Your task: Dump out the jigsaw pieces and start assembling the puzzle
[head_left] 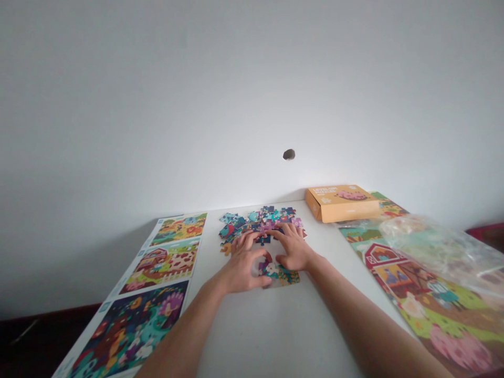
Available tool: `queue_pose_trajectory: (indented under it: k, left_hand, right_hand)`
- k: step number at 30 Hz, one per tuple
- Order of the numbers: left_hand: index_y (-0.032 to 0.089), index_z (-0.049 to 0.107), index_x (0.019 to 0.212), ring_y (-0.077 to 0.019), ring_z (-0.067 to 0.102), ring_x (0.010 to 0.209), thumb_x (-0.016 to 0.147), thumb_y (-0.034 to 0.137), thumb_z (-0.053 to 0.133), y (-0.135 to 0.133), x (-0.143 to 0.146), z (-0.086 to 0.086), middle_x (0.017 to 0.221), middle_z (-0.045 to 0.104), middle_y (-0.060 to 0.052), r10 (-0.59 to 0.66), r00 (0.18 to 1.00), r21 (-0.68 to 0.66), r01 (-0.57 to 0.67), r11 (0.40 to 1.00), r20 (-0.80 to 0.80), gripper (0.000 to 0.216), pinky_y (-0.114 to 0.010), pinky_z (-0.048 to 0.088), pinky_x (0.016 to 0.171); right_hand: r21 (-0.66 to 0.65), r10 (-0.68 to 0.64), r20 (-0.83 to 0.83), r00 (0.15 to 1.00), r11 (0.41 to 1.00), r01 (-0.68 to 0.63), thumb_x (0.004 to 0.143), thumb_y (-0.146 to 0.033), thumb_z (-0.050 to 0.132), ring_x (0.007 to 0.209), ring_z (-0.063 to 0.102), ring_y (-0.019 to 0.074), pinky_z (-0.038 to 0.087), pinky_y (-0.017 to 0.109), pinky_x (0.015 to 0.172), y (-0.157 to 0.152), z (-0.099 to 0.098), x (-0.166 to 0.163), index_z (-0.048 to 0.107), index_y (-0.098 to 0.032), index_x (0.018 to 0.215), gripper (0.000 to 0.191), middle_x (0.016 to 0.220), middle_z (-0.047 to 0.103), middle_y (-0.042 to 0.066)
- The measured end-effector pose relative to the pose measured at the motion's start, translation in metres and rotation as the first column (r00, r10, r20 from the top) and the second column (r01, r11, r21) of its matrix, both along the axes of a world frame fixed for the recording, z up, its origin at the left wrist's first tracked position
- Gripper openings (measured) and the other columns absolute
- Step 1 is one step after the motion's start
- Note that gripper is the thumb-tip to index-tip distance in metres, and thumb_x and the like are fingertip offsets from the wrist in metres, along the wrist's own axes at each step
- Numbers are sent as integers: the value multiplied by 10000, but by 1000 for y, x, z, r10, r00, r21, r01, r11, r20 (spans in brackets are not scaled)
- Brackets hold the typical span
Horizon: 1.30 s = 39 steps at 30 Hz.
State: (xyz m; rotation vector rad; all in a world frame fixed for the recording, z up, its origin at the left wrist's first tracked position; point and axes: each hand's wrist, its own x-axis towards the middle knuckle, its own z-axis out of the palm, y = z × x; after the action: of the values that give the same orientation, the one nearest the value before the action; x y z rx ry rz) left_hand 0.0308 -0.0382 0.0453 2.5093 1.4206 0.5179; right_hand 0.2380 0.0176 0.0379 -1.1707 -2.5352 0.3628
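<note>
A heap of loose, colourful puzzle pieces (260, 219) lies at the far middle of the white table (271, 325). Both my hands rest palm down on its near edge, side by side. My left hand (242, 268) has its fingers spread flat over the pieces, thumb pressed by a small joined patch of puzzle (281, 274). My right hand (292, 247) lies flat too, fingers stretched into the heap, thumb touching the same patch. Neither hand lifts a piece.
A sheet with three printed puzzle pictures (157, 286) lies on the left. An orange cardboard box (342, 202) stands at the far right. A large farm picture (429, 299) and a clear plastic bag (441, 247) cover the right side. A white wall rises behind.
</note>
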Motion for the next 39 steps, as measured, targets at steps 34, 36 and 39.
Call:
queue_pose_trajectory:
  k: [34,36,39]
  left_hand:
    - [239,627,930,-373,197,1419,657,368,779,-2,-1,2,1514,319,-80,-2,1000,-96,0,995,-16,338,-596,181,1117]
    - [233,631,919,-356,233,1404,723,385,728,-1,0,0,1488,352,-85,39,999,-81,-39,996,4,266,-582,201,1116]
    - [227,636,883,-338,269,1384,749,349,698,1,0,-3,1466,376,-76,88,996,-48,-86,995,23,191,-557,230,1115]
  right_hand:
    - [-67,111,-9,994,992,-111,610,-276,761,1319,258,360,217,547,1053,-1,-2,0,419,-347,1418,880,1467,302,96]
    - [-64,113,-8,994,991,-114,611,-275,757,1326,252,358,216,547,1056,-1,-2,0,419,-346,1419,879,1469,302,96]
    - [-70,111,0,994,991,-110,617,-281,751,1341,230,363,202,555,1066,0,-3,0,403,-351,1431,888,1480,293,89]
